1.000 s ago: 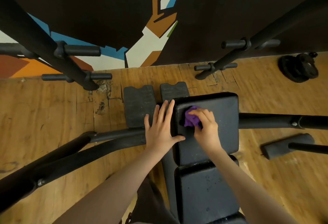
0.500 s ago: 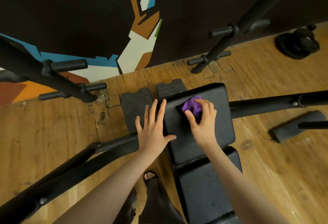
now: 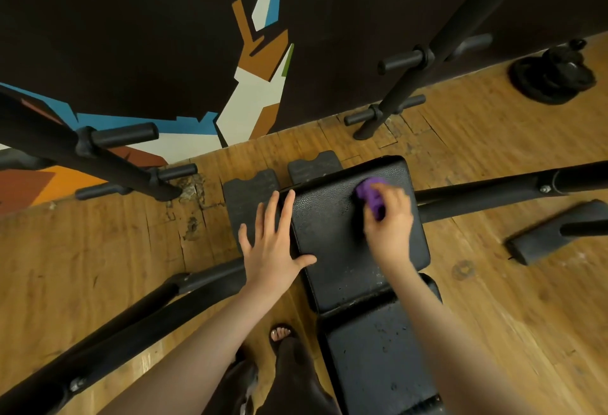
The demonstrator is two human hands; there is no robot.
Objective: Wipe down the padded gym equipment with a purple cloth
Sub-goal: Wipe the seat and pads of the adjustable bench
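1. The pad (image 3: 332, 233) is a black, rounded rectangle of pebbled vinyl; a second, speckled pad (image 3: 378, 355) sits just below it.
2. The right hand (image 3: 390, 222) curls its fingers round the crumpled purple cloth (image 3: 370, 196), pressing it on the pad's far right corner; motion blur softens both.
3. The left hand (image 3: 274, 247) lies flat, fingers straight and slightly spread, over the pad's left edge, thumb on top.
4. Worn wood planks form the floor (image 3: 98, 250).
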